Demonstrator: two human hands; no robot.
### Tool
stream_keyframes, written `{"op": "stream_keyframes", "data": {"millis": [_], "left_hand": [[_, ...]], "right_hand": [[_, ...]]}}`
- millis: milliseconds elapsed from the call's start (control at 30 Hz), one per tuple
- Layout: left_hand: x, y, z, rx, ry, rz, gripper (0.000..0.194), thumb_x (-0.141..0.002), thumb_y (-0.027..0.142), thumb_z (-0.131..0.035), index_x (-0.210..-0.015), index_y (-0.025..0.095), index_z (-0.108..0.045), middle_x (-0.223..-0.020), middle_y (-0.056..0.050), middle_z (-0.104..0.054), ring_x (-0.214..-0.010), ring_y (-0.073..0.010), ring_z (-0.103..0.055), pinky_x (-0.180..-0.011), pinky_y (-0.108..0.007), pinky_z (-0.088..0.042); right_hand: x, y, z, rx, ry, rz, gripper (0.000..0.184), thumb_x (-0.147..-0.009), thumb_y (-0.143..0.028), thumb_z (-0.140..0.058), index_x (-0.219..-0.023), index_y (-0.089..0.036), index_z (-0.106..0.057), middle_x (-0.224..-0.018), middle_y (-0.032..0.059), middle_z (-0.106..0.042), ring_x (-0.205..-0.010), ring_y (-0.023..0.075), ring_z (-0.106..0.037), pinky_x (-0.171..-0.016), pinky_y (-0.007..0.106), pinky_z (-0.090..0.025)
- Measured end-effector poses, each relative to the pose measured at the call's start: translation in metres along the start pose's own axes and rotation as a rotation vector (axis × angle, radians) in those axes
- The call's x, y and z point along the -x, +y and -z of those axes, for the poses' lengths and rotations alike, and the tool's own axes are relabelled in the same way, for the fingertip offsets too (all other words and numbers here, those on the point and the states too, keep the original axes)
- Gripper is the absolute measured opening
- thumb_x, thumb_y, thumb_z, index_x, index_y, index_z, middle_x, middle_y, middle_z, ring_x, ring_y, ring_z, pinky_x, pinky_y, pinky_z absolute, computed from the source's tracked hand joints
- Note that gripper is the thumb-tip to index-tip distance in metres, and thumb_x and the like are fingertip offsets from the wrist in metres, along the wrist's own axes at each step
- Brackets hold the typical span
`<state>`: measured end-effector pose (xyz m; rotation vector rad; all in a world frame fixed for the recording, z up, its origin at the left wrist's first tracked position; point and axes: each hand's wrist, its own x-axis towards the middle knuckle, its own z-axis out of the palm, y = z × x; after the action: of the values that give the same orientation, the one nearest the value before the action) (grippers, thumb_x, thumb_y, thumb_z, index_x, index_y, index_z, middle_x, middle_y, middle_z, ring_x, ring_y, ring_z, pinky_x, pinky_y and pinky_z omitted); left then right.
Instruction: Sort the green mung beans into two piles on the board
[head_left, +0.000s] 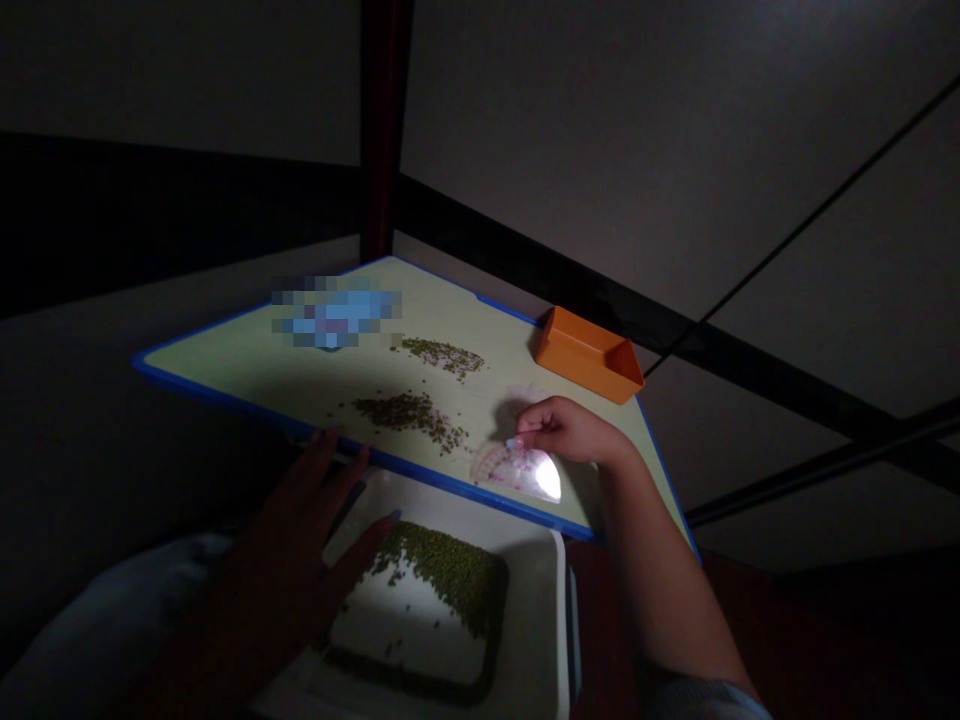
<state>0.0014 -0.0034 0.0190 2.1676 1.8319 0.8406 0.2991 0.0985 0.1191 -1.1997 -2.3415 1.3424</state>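
My right hand is closed in a pinch at the curved upper edge of a clear protractor with pink markings. A bright glare covers the protractor's right end. Left of it on the pale board lie two loose patches of green beans, a nearer darker patch and a farther one. My left hand, in shadow, has its fingers spread against the board's blue front edge. Its thumb reaches over a white tub below, which holds many more green beans.
An orange open box stands at the board's far right edge. A blue blurred-out item lies at the back left. Behind the board rise pale wall panels with dark bands and a reddish post. Much of the surroundings is dark.
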Motion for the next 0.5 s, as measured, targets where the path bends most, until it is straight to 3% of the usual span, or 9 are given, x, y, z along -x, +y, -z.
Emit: {"op": "stream_keyframes", "data": {"millis": [500], "left_hand": [[0.0,0.0001,0.0005,0.015,0.03,-0.011,0.07,-0.081,0.064,-0.034,-0.13,0.016,-0.051,-0.154,-0.012,-0.029,-0.14,-0.0299,-0.029,-0.11,-0.05,-0.033]], "right_hand": [[0.0005,0.0002,-0.0001,-0.005,-0.009,0.003,0.024,-0.083,-0.034,-0.061,-0.069,-0.015,-0.059,-0.057,-0.004,-0.055,-0.054,0.0074,-0.047,-0.055,0.022,-0.037]]}}
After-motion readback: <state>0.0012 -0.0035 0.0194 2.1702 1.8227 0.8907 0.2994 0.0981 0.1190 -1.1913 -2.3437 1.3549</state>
